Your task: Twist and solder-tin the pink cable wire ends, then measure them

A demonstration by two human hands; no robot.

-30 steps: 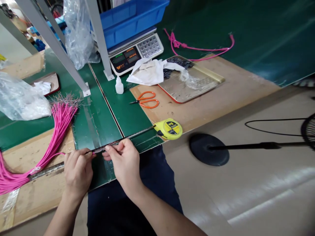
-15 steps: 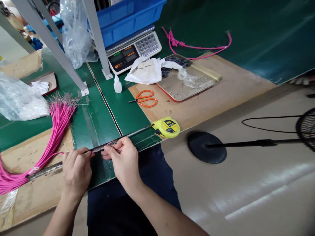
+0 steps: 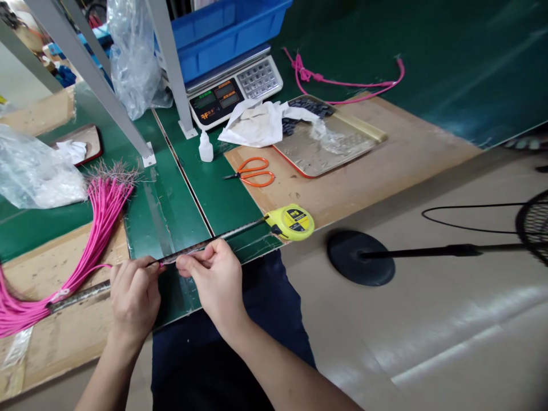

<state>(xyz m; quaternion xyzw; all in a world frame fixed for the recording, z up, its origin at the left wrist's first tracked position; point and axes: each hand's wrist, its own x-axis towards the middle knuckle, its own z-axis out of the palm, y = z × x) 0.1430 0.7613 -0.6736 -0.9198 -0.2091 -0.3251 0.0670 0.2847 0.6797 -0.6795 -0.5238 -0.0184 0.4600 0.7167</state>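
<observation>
My left hand (image 3: 136, 297) is closed on the end of a pink cord (image 3: 99, 267), which runs back to a bundle of pink cords (image 3: 92, 245) with frayed thread ends. A short piece of pink and dark strand shows at its fingertips. Just to the right, my right hand (image 3: 216, 277) pinches a thin strand whose kind I cannot make out. Beneath and behind both hands stretches a dark tape blade (image 3: 240, 229). It comes out of a yellow tape measure (image 3: 291, 222) at the table's front edge. The blade's far end lies under the bundle.
Orange-handled scissors (image 3: 257, 172) and a small white bottle (image 3: 205, 147) lie beyond the hands. Farther back are a tray (image 3: 308, 162) of small dark pieces, a scale (image 3: 235, 91) and a blue bin (image 3: 226, 43). Grey posts (image 3: 173, 68) rise at left; a fan base (image 3: 360, 257) stands on the floor.
Almost nothing differs. The whole view has shifted very slightly, and both hands keep their grip in the same place along the tape blade.
</observation>
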